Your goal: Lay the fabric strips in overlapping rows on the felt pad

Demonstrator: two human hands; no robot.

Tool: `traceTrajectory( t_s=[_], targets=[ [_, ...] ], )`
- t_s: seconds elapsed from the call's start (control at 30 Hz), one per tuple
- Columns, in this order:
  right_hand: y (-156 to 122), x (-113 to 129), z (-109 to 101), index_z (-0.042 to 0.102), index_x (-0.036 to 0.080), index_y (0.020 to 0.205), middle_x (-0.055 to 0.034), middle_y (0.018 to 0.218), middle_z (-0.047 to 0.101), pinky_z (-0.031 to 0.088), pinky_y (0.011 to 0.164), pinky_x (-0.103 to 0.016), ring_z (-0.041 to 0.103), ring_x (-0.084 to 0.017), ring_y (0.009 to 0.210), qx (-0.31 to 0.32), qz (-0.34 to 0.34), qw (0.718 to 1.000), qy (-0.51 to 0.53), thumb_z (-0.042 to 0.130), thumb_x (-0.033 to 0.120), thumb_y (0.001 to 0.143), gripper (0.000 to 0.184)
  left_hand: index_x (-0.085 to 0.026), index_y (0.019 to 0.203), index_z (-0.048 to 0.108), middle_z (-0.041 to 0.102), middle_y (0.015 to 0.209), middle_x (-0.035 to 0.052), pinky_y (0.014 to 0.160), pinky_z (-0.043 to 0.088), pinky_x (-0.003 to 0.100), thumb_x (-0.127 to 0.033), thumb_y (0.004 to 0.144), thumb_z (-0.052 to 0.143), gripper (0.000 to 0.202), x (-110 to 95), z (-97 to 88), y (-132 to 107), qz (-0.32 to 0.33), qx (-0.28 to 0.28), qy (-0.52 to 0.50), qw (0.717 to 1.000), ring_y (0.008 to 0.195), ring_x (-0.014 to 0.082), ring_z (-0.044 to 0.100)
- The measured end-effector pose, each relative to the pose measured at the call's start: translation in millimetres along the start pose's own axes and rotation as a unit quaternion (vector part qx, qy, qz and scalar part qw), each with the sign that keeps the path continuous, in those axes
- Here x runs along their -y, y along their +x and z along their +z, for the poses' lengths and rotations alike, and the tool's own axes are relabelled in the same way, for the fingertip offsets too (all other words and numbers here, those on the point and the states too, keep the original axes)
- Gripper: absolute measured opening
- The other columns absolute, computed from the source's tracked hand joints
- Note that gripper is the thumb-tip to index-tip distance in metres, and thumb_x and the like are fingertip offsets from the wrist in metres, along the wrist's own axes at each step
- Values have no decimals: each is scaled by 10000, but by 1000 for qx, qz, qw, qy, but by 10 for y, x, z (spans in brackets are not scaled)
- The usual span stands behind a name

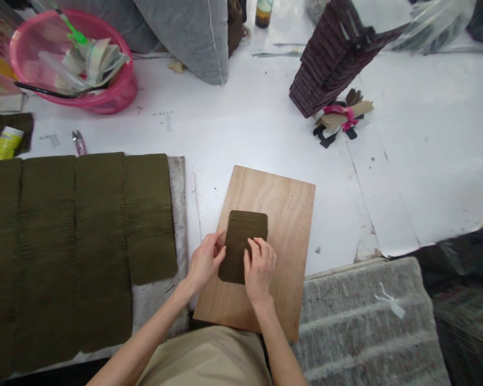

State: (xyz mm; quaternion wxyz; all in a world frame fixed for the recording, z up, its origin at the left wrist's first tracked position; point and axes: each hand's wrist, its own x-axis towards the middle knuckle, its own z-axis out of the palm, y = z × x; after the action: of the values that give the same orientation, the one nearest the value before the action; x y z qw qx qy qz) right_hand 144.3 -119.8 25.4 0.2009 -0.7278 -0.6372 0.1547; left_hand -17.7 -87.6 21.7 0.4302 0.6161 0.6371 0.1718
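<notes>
An olive-green fabric piece (242, 236) with clipped lower corners lies on a wooden board (284, 257) in front of me. Fine horizontal lines cross its upper part, so it may be several layers; I cannot tell. At its left edge, my left hand (205, 260) is closed, with thumb and bent fingers at the cloth's rim. My right hand (261, 265) rests over the right side of the piece, fingers curved and the thumb slightly apart from them. To the left, overlapping rows of similar olive fabric pieces (100, 230) cover a grey cloth (179, 214).
A pink basket (116, 96) holding odds and ends stands at the back left, near small thread snips (79, 142) and a yellow tube (7, 143). Dark maroon stacked fabric (326, 59) and a tied scrap bundle (342, 117) are at the back right. Grey padding (366, 321) lies lower right.
</notes>
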Motion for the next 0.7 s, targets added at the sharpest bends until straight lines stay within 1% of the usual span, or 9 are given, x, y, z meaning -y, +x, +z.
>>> traceTrajectory(
  t_s=[0.07, 0.17, 0.3, 0.37, 0.47, 0.57, 0.7],
  targets=[
    [-36, 54, 68, 603, 185, 1202, -111, 1231, 579, 380, 1013, -411, 481, -224, 1182, 36, -52, 998, 10, 498, 138, 921, 304, -209, 1202, 533, 558, 867, -1, 669, 471, 271, -218, 880, 488, 325, 16, -16, 94, 9, -11, -18, 1000, 683, 133, 545],
    [-123, 63, 155, 640, 202, 1158, -90, 1216, 597, 383, 1017, -407, 484, -222, 1183, 60, -103, 993, 9, 526, 119, 910, 286, -209, 1166, 565, 571, 868, 4, 682, 467, 273, -219, 889, 479, 290, 23, -22, 262, 26, -13, -15, 999, 714, 139, 557],
    [-172, -13, 130, 671, 212, 1088, -74, 1168, 621, 408, 989, -395, 513, -212, 1142, 80, -142, 986, 21, 533, 115, 911, 245, -201, 1124, 589, 591, 870, 9, 685, 462, 272, -213, 884, 489, 260, 41, -8, 417, 29, -6, -22, 999, 717, 139, 565],
    [-124, -40, 87, 671, 209, 1089, -75, 1169, 622, 411, 986, -395, 514, -214, 1143, 83, -141, 986, 29, 515, 122, 923, 245, -206, 1128, 593, 597, 857, 4, 671, 457, 266, -217, 885, 494, 263, 56, 0, 443, 25, -12, -29, 999, 702, 135, 562],
    [-63, -59, 53, 660, 202, 1131, -84, 1183, 618, 408, 978, -397, 512, -220, 1134, 62, -113, 992, 8, 497, 119, 932, 270, -217, 1142, 598, 596, 830, -6, 654, 447, 260, -221, 887, 497, 274, 67, 2, 450, 21, -15, -35, 999, 678, 130, 552],
    [-127, -81, 37, 648, 200, 1163, -91, 1171, 621, 414, 948, -390, 519, -223, 1106, 62, -97, 993, -21, 505, 106, 920, 297, -219, 1143, 605, 599, 829, -7, 656, 444, 259, -216, 877, 513, 282, 64, -10, 456, 18, -7, -32, 999, 687, 132, 553],
    [-228, -109, -21, 641, 193, 1160, -97, 1159, 620, 403, 928, -380, 522, -218, 1091, 77, -71, 994, -25, 512, 102, 908, 297, -221, 1151, 606, 608, 837, -5, 663, 444, 260, -219, 876, 511, 291, 64, -25, 468, 18, -1, -27, 999, 689, 134, 557]
  ],
)
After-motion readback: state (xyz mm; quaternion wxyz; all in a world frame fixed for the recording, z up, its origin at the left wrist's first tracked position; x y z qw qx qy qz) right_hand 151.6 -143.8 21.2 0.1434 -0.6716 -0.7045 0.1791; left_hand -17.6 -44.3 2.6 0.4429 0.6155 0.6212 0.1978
